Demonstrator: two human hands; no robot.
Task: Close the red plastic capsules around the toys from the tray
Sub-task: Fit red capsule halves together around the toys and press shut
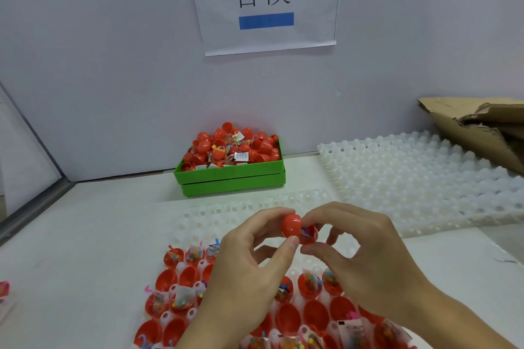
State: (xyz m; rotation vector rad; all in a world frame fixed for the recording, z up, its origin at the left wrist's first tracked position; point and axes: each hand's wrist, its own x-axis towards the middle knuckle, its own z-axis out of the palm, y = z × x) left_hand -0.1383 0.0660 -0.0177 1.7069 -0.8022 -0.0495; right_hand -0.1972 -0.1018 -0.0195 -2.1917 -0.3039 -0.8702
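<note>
Nearest the lens: red capsule halves seated open side up in a white moulded tray, many already loaded with small bagged toys; both forearms cross over them.

Held above the tray, between the two hands: one capsule, not yet closed. Left hand pinches the domed cap half between thumb and forefinger, other fingers curled loosely. Right hand pinches the second half likewise; it is mostly hidden behind the fingertips. A sliver of toy wrapper shows at the seam, so the halves are meeting at an angle, not seated.

Handling judgement: thin, stiff, glossy plastic, very light, likely slippery under dry fingertips. Best hold is on the dome of each half, away from the rim, pressing the halves straight together. The wrapper edge probably needs tucking inside first, or it will be caught in the joint and stop the snap. Squeezing the rim could distort the shell.

Outward: a green bin against the back wall, heaped with red capsules and loose toy packets. To the right, a second white tray, unfilled, with torn cardboard behind it. White table underneath. A paper sign with two printed characters and a blue bar hangs on the wall.
</note>
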